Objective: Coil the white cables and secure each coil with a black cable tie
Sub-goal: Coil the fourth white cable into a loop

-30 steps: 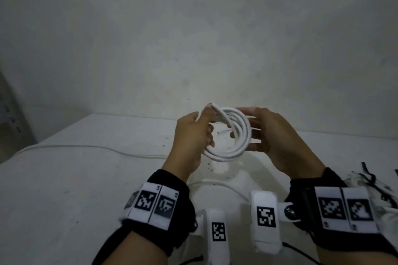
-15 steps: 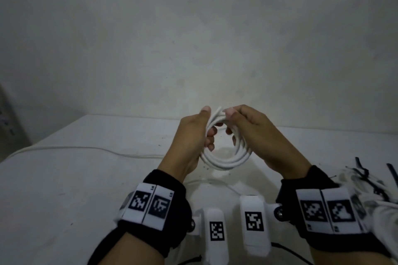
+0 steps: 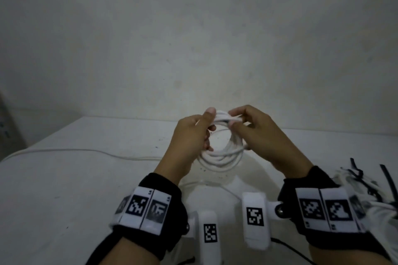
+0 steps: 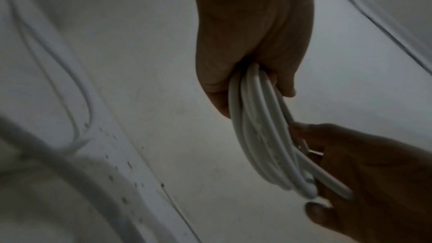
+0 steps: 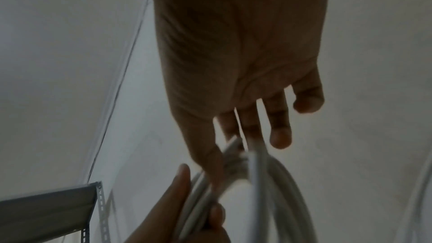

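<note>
A white cable coil (image 3: pixel 224 157) hangs in the air above the white table (image 3: pixel 64 189), held at its top by both hands. My left hand (image 3: pixel 212 120) grips the bundled loops, thumb on top; the left wrist view shows the coil (image 4: pixel 261 127) running out of that fist (image 4: pixel 252 43). My right hand (image 3: pixel 234 118) pinches the coil's top right beside the left thumb. In the right wrist view its fingers (image 5: pixel 278 132) curl over the strands (image 5: pixel 268 182). Black cable ties (image 3: pixel 387 178) lie at the table's right edge. I cannot tell whether a tie is on the coil.
A loose white cable (image 3: pixel 75 150) runs across the table on the left. A heap of white cable coils (image 3: pixel 383 211) sits by my right wrist. The wall (image 3: pixel 193 49) stands close behind. A grey metal shelf rack (image 5: pixel 46 210) shows in the right wrist view.
My right hand went from the coil's right side up to its top, next to the left thumb. The coil now hangs down below both hands.
</note>
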